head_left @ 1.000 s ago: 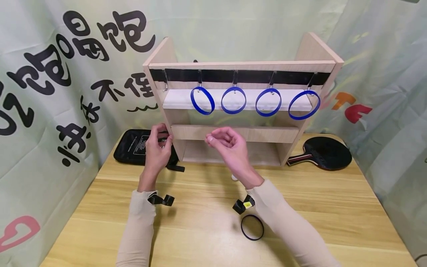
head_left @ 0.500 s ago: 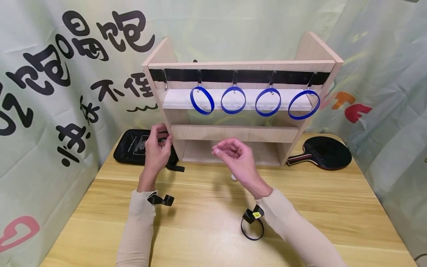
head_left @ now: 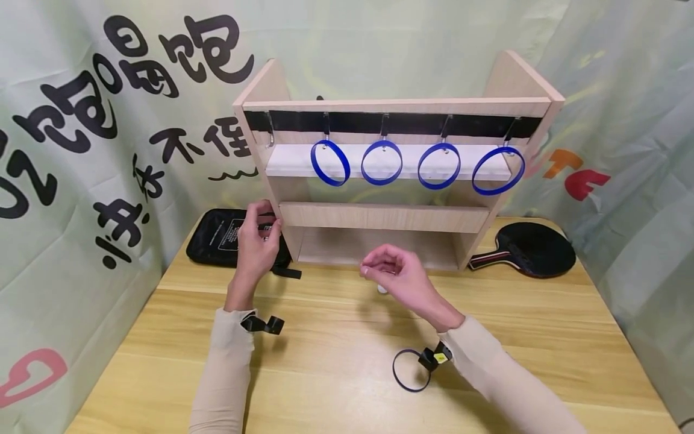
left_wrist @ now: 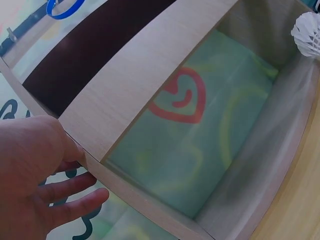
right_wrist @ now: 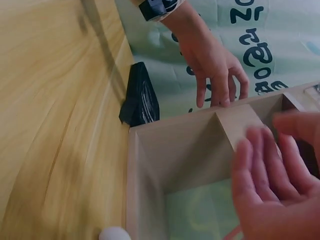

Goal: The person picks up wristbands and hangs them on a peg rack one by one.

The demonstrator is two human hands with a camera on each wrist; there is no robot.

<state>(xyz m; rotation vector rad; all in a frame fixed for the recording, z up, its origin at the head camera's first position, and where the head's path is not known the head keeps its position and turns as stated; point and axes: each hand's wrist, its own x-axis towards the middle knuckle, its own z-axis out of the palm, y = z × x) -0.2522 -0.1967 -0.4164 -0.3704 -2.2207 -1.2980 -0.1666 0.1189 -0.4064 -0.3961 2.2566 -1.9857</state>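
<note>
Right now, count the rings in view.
5. Hanging from hooks, left to right: first ring, second ring, third ring, fourth ring; fifth ring on the table, partly behind the right wrist's camera.

Four blue rings hang from the upright wooden shelf.

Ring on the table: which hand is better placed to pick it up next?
The right hand, I'd judge: it looks empty and is nearer the ring, while the left hand is farther off, at the side of the shelf.
</note>
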